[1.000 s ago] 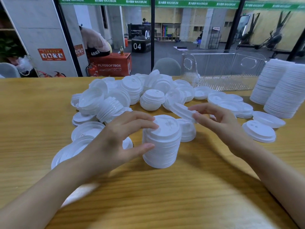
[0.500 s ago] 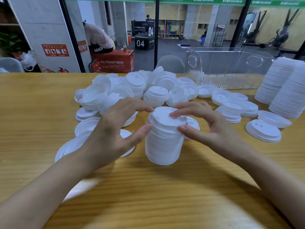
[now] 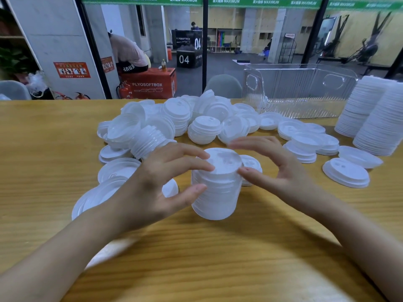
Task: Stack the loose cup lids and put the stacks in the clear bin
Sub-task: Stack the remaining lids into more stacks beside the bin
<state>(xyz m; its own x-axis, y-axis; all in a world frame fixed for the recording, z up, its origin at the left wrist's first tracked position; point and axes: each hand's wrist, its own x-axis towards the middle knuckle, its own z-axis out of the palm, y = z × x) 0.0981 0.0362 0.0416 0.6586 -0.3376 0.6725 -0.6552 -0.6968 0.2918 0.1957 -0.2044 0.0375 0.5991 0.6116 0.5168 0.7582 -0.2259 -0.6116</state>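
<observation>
Centrally in the head view, the lid stack [image 3: 216,188] stood upright on the tabletop [image 3: 43,153], between both hands. The left hand [image 3: 150,190] gripped it: two fingers [image 3: 196,165] lay on its top rim and the thumb pressed its side. The right hand [image 3: 283,171] was spread and arched, its thumb touching the stack's upper edge and its blurred fingers [image 3: 250,144] raised above the top lid, gripping nothing.

Behind the stack sprawled the loose lids [image 3: 174,120], with flat lids partly hidden under the left hand. The clear bin [image 3: 301,90] stood at the far right edge, beyond the pile, and two tall finished stacks [image 3: 375,118] rose just right of it.

A second earlier the right hand had carried a lid toward the stack; half a second earlier its fingers had lain on the top lid, and now they were lifted off it.
</observation>
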